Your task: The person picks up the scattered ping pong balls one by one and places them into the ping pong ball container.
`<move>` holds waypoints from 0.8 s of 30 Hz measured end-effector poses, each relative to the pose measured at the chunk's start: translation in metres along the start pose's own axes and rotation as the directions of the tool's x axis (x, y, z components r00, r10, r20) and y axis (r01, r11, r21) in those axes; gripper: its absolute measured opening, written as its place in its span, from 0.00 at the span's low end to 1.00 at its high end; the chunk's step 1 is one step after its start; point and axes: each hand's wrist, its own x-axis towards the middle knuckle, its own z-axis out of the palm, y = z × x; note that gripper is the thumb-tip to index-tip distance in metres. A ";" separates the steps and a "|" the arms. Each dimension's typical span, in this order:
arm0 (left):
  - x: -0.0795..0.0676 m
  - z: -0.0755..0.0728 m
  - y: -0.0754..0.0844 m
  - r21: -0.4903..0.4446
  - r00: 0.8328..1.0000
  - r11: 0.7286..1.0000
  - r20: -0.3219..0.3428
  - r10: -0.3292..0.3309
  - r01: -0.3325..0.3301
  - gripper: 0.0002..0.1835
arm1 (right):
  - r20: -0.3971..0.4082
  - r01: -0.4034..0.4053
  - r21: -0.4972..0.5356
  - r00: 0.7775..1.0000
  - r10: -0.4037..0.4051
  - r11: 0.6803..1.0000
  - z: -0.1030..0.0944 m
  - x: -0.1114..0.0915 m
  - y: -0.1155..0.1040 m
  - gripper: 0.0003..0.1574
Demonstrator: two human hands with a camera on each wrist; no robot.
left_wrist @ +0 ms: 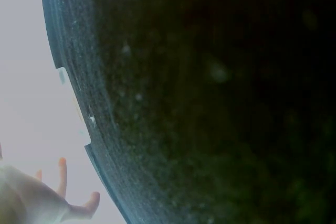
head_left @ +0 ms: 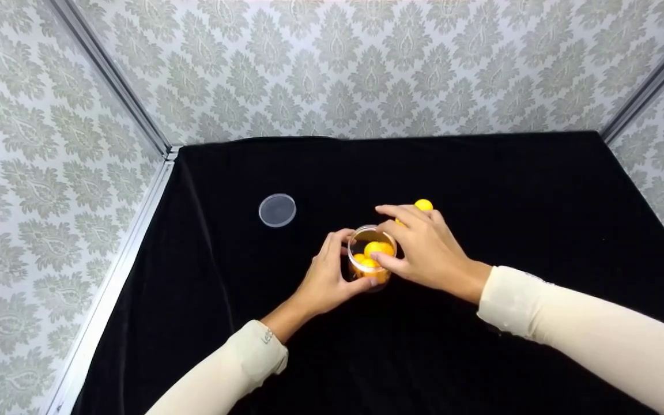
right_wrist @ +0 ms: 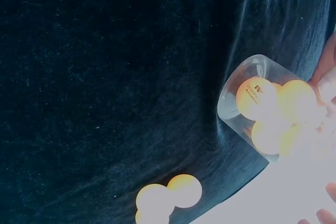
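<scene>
A clear round jar (head_left: 355, 268) stands on the black cloth with several orange table tennis balls (head_left: 379, 249) inside; the right wrist view shows the jar (right_wrist: 229, 100) from the side. My left hand (head_left: 332, 276) grips the jar around its left and near sides. Over its mouth, my right hand (head_left: 427, 248) has its fingers spread, with the thumb at the balls inside. Whether that thumb touches a ball cannot be told. Beyond the right hand lie loose balls (head_left: 423, 204), partly hidden by it; three loose balls (right_wrist: 185, 191) show in the right wrist view.
A clear round lid (head_left: 278, 210) lies flat on the black cloth (head_left: 240, 173), left of and beyond the jar. Patterned wall panels (head_left: 366, 69) and metal frame bars (head_left: 110, 69) border the table. Much of the left wrist view is dark and blurred.
</scene>
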 end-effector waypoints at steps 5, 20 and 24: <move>0.000 0.000 0.000 -0.023 1.000 1.000 0.005 0.004 -0.004 0.48 | 0.003 -0.012 0.005 1.000 0.012 1.000 -0.002 0.000 0.001 0.22; 0.000 0.000 0.000 -0.013 1.000 1.000 0.006 0.006 -0.006 0.48 | -0.023 -0.049 0.027 0.999 0.049 0.998 0.000 -0.001 0.011 0.22; 0.000 0.000 0.000 -0.008 1.000 1.000 0.009 0.004 -0.004 0.48 | -0.027 -0.067 0.034 0.997 0.068 0.997 0.000 -0.001 0.015 0.22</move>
